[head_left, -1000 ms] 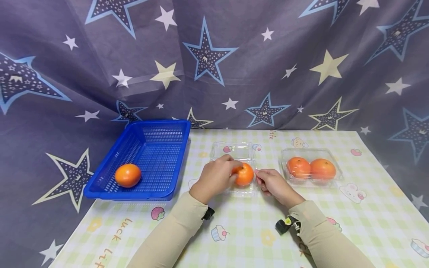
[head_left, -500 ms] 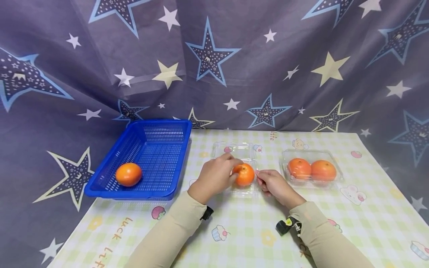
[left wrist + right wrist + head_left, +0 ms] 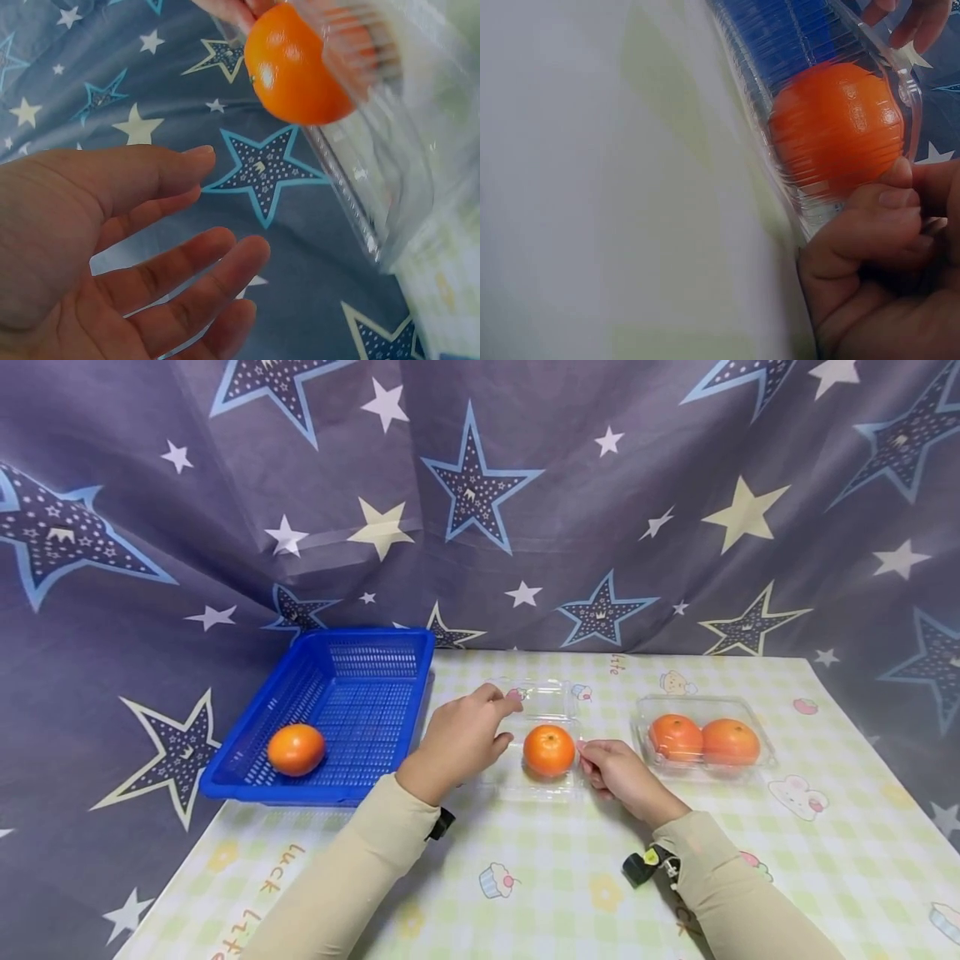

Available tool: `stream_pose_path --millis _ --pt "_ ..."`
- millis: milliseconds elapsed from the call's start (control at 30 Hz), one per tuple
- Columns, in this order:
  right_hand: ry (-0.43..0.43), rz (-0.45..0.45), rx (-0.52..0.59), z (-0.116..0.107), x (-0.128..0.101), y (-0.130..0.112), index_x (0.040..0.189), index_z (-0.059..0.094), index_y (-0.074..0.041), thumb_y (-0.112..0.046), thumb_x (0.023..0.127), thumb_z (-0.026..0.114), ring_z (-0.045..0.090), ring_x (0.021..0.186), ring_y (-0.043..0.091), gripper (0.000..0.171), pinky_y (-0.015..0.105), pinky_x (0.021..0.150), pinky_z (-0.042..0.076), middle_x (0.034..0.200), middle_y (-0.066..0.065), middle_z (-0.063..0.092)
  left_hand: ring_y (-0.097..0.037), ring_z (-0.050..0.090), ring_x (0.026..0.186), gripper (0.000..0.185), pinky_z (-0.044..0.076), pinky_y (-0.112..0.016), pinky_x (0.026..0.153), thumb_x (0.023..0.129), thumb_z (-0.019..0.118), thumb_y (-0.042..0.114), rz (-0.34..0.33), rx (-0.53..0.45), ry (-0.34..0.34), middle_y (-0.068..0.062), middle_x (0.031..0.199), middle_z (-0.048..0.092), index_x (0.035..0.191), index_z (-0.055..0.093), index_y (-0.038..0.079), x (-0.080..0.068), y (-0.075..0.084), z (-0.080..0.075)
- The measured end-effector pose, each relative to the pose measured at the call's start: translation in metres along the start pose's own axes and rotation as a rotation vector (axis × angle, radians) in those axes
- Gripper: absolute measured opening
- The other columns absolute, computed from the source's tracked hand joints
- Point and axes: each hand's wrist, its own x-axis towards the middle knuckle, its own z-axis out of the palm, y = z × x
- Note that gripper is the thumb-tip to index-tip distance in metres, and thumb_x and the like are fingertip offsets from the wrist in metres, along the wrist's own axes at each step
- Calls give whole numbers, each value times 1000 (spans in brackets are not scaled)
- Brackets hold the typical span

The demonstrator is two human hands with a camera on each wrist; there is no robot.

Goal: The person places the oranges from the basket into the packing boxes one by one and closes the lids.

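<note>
While the right hand (image 3: 617,771) pinches the rim of the clear tray (image 3: 517,781), one orange (image 3: 549,750) sits in it | left hand (image 3: 461,739) hovers just left of the orange, fingers relaxed and spread, holding nothing | blue basket (image 3: 352,693) at left holds another orange (image 3: 296,749) | closed clamshell (image 3: 705,739) at right holds two.

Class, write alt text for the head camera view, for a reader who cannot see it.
An orange sits in an open clear plastic box on a checked tablecloth; the right hand pinches the box's edge, the open left hand hovers beside it. A blue basket at left holds another orange; a closed box at right holds two.
</note>
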Motion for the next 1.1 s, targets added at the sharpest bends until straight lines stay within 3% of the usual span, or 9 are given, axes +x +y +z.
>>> stream_pose_path --millis 167,600,867,1100 --pt "-4 -3 3 -1 -1 1 79 48 -2 -27 110 45 34 49 11 40 24 46 30 59 -2 38 -20 72 90 43 59 -37 69 89 81 30 -23 22 -12 -5 121 69 131 72 24 -3 -7 -10" --pt "3 2 -6 1 -1 -1 78 49 -3 -28 110 45 33 49 12 41 24 45 29 58 -3 37 -30 72 97 40 61 -48 74 85 85 26 -59 68 42 -12 121 69 122 74 17 -17 -42 -33" --pt "1 11 -15 1 -1 -1 79 49 -2 -27 110 44 32 49 12 40 24 46 29 59 -3 37 -32 67 103 39 60 -49 84 86 84 29 -123 62 -16 -12 122 66 121 74 15 -27 -64 -43" --pt "25 24 -9 1 -1 -1 80 50 0 -27 110 45 32 48 13 41 24 45 29 58 -2 36 -33 66 102 42 60 -51 84 87 83 29 -155 78 -41 -14 122 65 124 73 13 -36 -78 -55"
